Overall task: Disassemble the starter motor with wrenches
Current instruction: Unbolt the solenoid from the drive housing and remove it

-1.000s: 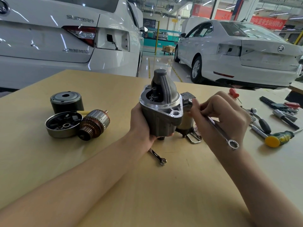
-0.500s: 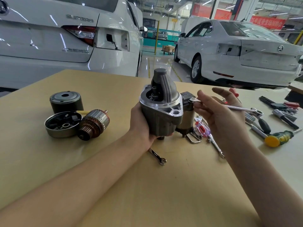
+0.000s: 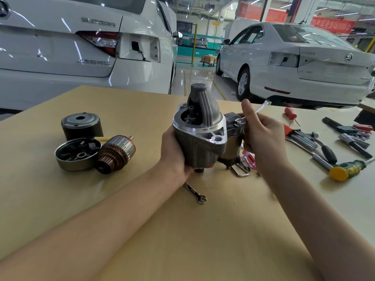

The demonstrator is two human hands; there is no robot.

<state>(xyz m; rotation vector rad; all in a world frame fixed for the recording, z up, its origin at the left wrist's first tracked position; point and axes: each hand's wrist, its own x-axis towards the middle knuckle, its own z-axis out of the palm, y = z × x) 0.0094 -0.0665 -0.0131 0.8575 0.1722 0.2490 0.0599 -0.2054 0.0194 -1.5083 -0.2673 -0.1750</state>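
Your left hand [image 3: 176,151] grips the starter [image 3: 199,134] around its lower housing and holds it upright above the table [image 3: 203,240], nose cone up. The solenoid [image 3: 233,136] sits on the starter's right side. Your right hand [image 3: 261,134] holds a wrench [image 3: 253,111], fingers curled round the shank and thumb raised. The wrench's near end sits on a fastener at the top of the solenoid; its far end points up and away and is blurred.

On the table to your left lie the removed parts: a dark cylindrical casing [image 3: 81,125], an end cap [image 3: 77,154] lying open side up just in front of it, and the armature [image 3: 115,154], which touches the end cap.

A second, small wrench [image 3: 194,192] lies flat on the table below your left wrist. A wire clip [image 3: 240,170] lies under the solenoid.

To your right, well apart from the starter, lie a hex key set [image 3: 302,137], a ratchet [image 3: 324,148], and a yellow-and-green screwdriver [image 3: 349,169]. A red screwdriver [image 3: 291,114] lies farther back.

Two white cars [image 3: 304,63] stand beyond the table.
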